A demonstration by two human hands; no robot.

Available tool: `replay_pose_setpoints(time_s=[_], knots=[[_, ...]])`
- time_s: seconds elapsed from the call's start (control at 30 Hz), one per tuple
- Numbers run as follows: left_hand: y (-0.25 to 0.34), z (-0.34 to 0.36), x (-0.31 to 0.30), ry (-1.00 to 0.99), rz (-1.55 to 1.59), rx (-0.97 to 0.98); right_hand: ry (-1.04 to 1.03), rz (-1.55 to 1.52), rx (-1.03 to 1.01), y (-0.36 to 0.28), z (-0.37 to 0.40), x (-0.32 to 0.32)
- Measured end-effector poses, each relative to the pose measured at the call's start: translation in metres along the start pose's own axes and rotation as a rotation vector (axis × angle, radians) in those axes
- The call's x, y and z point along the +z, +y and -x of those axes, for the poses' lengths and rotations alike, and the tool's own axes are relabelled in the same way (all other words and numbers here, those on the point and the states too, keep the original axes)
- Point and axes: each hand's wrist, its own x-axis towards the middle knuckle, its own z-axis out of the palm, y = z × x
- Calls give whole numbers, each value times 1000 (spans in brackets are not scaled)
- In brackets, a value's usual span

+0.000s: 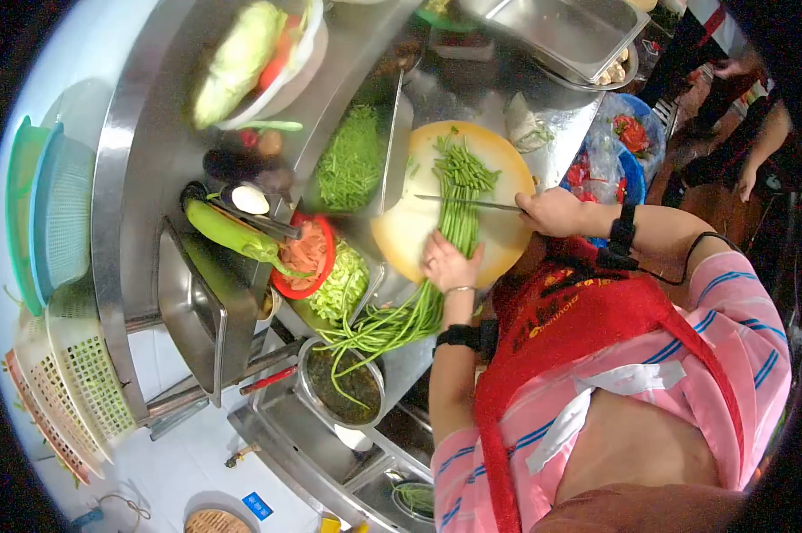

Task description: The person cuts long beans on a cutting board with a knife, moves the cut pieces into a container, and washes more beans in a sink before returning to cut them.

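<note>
On a round, yellow-rimmed cutting board [401, 240] lies a bundle of long green beans [458, 222], its uncut ends trailing off the board's lower edge. My left hand [451, 259] presses on the bundle, fingers curled round it. A knife [472, 203], seen nearly edge-on, lies across the beans with its handle in my right hand [556, 213]. Short cut bean pieces [465, 166] are heaped beyond the blade. Left of the board stands a metal tray of shredded green vegetable [352, 160].
Sliced green vegetable [340, 282] and a red bowl [330, 262] of pale orange slices sit left of the board. A metal pot [379, 413] stands below the trailing beans. Blue tubs [634, 182] with bagged items are at the right, near another person's arm [765, 147].
</note>
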Motion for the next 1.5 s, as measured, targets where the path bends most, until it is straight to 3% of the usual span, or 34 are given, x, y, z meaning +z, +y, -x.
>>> replay_pose_setpoints(time_s=[0.3, 0.43, 0.47, 0.63, 0.73, 0.8, 1.03, 1.13, 1.23, 1.3, 1.37, 1.43, 1.5], knots=[[-5, 2, 16, 22, -34, 29, -47, 60, 19, -17, -52, 30], [-1, -10, 19, 62, -40, 19, -53, 10, 100, -7, -40, 12], [0, -14, 20, 59, -38, 9, 65, -20, 26, 1, -31, 13], [-1, -10, -7, 54, -24, -21, 123, 6, -30, 4, 0, -7], [-9, 11, -4, 16, -53, -57, 21, 19, -76, -3, 4, -3], [-14, 14, 11, 27, -52, -20, -109, 54, 7, -8, -6, 10], [-13, 15, 13, 29, -94, 28, -11, 90, -34, -23, -53, 44], [-14, 2, 18, 24, -106, 21, 4, 108, -81, -10, -47, 33], [-3, -19, 21, 6, -62, -5, 18, 29, 42, -3, -25, 13], [-1, -26, 22, -2, -32, 28, 129, 11, 0, 1, -16, 5], [-4, -18, 12, 67, -13, 31, 126, 10, -51, -1, -9, 2], [-7, -2, -14, -68, -54, -112, 37, 5, -52, -9, -2, 1], [-14, 11, -10, -74, -42, -105, -4, 30, -53, -13, -2, 8]])
